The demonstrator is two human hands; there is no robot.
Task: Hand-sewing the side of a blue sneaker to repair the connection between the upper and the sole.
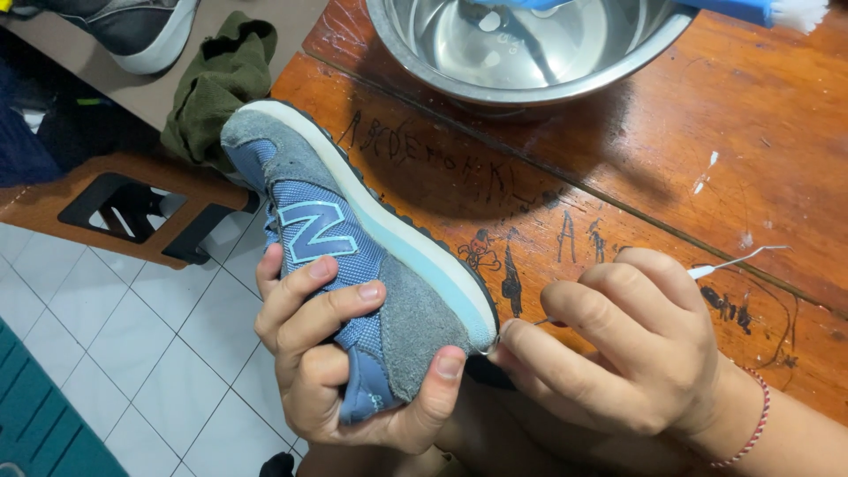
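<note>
The table (689,150) fills the right of the frame, a steel bowl (521,44) at top. At centre the left hand (340,362) grips the blue shoe (353,256) on its side — sole edge exposed. The right hand (618,344) pinches a thin white tool (733,261) against the heel.

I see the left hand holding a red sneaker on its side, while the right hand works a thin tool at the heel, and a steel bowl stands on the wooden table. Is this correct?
Not quite: the sneaker is blue and grey, not red, as the head view shows. The rest holds: the left hand grips it on its side, the right hand works a thin tool at the heel, and a steel bowl stands on the wooden table.
</note>
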